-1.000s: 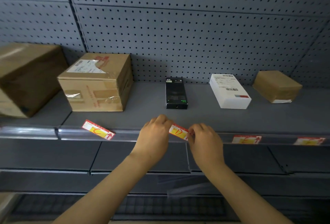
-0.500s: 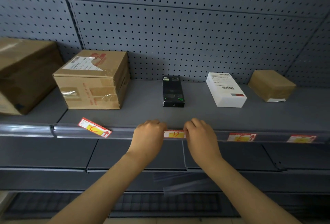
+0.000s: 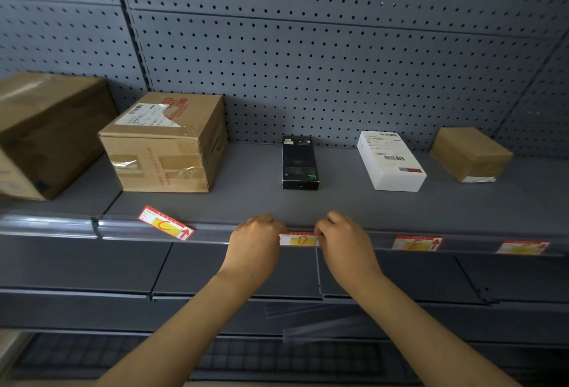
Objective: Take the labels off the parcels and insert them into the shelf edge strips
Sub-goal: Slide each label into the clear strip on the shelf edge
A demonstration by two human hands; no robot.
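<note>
A red and yellow label marked D [image 3: 298,240] sits level in the clear shelf edge strip [image 3: 212,229], below the black box [image 3: 300,163]. My left hand [image 3: 257,240] pinches its left end and my right hand [image 3: 341,241] pinches its right end. Another label marked C [image 3: 166,222] lies askew on the shelf lip below the taped cardboard box [image 3: 166,143]. Two more labels, one marked E [image 3: 417,243] and one further right [image 3: 522,247], sit inside the strip under the white parcel [image 3: 391,160] and the small brown parcel [image 3: 471,154].
A large cardboard box [image 3: 43,131] stands at the far left of the shelf. A grey pegboard wall [image 3: 308,47] backs the shelf. Lower grey shelves [image 3: 92,269] run beneath, with a loose clear strip [image 3: 323,328] lying on one.
The D label went from tilted above the strip to level inside it. Both hands dropped to the shelf edge and now hold its two ends.
</note>
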